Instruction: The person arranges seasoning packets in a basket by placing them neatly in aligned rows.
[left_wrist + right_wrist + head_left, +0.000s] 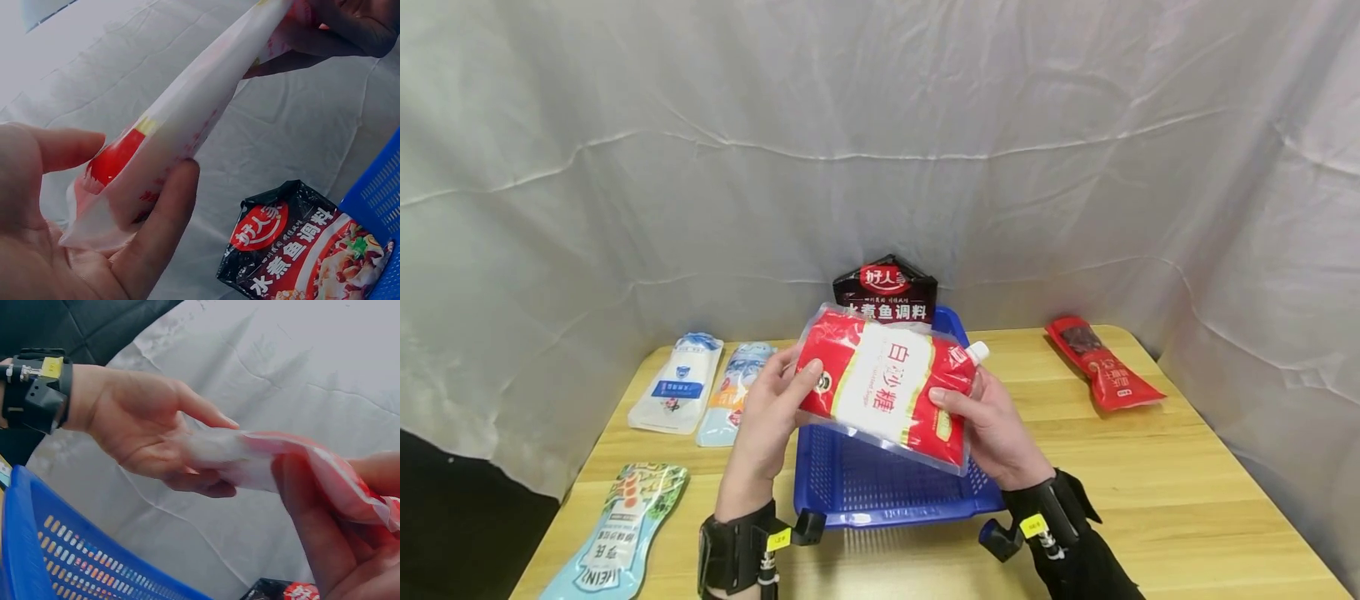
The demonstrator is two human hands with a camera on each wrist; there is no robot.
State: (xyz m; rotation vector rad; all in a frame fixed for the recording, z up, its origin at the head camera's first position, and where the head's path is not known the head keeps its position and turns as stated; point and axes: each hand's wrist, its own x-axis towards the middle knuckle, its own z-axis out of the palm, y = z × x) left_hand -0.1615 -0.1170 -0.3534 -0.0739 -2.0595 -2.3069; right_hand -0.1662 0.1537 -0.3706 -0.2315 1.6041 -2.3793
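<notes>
Sugar pouch (880,383) tilted, front up, held above the basket (895,517); left hand (767,408) pinches one end, right hand (1003,437) grips the capped end. Glossy red ends, white middle, yellow curved borders, red characters running sideways, clear edges, white cap (978,352) at upper right corner. Back whitish, red print. Basket blue, perforated. Black packet (887,283) upright at its far end, grey curtain (880,125) behind.
</notes>
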